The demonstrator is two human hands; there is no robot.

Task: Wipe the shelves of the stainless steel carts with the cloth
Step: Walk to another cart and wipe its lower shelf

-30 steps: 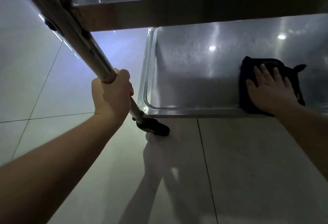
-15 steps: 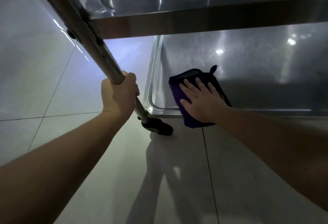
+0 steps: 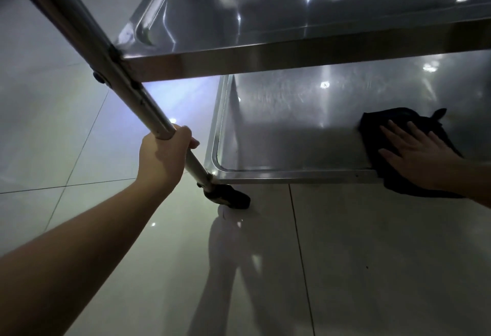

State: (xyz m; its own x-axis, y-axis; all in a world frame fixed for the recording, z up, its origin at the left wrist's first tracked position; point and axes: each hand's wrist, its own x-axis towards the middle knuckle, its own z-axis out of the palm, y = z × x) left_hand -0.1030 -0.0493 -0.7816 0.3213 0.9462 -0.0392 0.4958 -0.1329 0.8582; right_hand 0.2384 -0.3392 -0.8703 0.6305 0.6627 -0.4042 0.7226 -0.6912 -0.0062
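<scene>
The cloth (image 3: 406, 149) has swept from the bottom shelf's (image 3: 279, 133) near-left corner rightward under the flat right hand (image 3: 417, 159), apparently mid-wipe, while the left hand (image 3: 163, 157) clenches the cart post (image 3: 106, 53).

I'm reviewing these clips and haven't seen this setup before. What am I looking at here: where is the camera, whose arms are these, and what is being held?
There is no machine here: a person wears one wide-angle camera on the head, looking down at their own two bare arms. The left hand grips the upright leg of a stainless steel cart. The right hand lies flat, fingers straight, pressing a dark cloth onto the bottom shelf; part of the cloth hangs over the front rim. Another shelf sits above. A black caster stands on the tiled floor.
</scene>
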